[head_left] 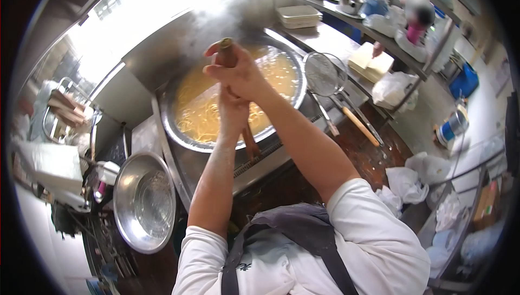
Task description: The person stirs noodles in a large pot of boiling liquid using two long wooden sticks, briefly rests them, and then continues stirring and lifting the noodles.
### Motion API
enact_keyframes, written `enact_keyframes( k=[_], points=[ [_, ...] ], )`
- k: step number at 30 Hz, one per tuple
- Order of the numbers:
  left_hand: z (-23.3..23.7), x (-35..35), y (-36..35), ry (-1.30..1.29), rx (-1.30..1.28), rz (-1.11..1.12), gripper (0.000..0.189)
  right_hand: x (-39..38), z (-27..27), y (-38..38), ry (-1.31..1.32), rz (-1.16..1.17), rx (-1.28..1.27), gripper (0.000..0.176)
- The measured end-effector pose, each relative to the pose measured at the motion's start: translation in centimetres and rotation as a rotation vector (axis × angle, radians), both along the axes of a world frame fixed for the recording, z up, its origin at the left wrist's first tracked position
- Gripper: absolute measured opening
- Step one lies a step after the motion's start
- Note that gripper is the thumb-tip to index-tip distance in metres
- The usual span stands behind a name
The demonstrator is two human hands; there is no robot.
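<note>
Over a wide steaming pot (169,124) of yellow noodles (197,127) in bubbling liquid, my two hands are stacked close together. My right hand (245,76) is on top, its fingers wrapped round a thick brown wooden stick (227,56) whose blunt, greenish end points up. Just beneath it my left hand (233,100) is closed, its fingers partly hidden by the right. A brown wooden length shows again below my left wrist, at the near rim of the pot. The middle of the stick is covered by my hands.
A large steel bowl (120,203) stands left of the pot. To the right lie a round mesh strainer (324,73) and a wooden-handled tool (360,126). Stacked white trays (299,17) sit behind. At upper right, another person's hand (378,49) is by a pale yellow block-shaped container (371,63).
</note>
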State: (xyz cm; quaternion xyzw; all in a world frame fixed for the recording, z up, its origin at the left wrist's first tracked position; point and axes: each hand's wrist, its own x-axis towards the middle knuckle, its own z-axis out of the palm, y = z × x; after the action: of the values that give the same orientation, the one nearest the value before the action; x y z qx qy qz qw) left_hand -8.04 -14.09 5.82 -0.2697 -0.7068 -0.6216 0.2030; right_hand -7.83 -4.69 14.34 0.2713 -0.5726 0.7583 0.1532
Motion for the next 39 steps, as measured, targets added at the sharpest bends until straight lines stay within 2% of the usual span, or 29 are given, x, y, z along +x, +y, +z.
enact_keyframes(
  k=[4, 7, 13, 17, 18, 21, 24, 28, 31, 39],
  points=[
    [1.8, 1.3, 0.2, -0.202, 0.017, -0.010, 0.067, -0.2, 0.1, -0.1, -0.006, -0.057, 0.042, 0.032],
    [2.8, 1.9, 0.3, -0.204, 0.018, -0.003, 0.071, 0.1, 0.4, -0.2, -0.020, -0.052, 0.047, 0.032],
    [2.2, 1.6, 0.0, -0.161, -0.040, 0.034, 0.066, 0.0, 0.2, -0.1, 0.015, -0.055, 0.044, 0.032],
    [2.6, 1.9, 0.0, -0.247, -0.067, 0.029, 0.059, 0.4, 0.3, 0.0, 0.011, -0.095, 0.083, 0.035],
    [2.6, 2.0, 0.3, -0.239, -0.057, 0.075, 0.052, 0.7, 0.6, 0.1, -0.023, -0.085, 0.084, 0.036],
    [2.3, 1.4, 0.5, -0.130, 0.020, 0.114, 0.047, 0.5, 0.7, 0.1, -0.037, -0.087, 0.113, 0.035],
    [3.2, 2.3, -0.1, -0.251, -0.053, 0.090, 0.054, 0.0, 0.4, -0.6, -0.011, -0.053, 0.059, 0.034],
    [1.7, 1.0, -0.3, -0.085, 0.035, 0.101, 0.055, -0.3, 0.4, -0.9, -0.010, -0.047, 0.069, 0.032],
    [2.3, 1.6, -0.4, -0.155, 0.049, 0.075, 0.054, -0.6, 0.3, -1.0, -0.001, -0.044, 0.085, 0.032],
    [1.3, 0.8, -0.4, -0.091, 0.065, 0.033, 0.057, -0.6, -0.1, -0.9, 0.022, -0.043, 0.074, 0.033]
  ],
)
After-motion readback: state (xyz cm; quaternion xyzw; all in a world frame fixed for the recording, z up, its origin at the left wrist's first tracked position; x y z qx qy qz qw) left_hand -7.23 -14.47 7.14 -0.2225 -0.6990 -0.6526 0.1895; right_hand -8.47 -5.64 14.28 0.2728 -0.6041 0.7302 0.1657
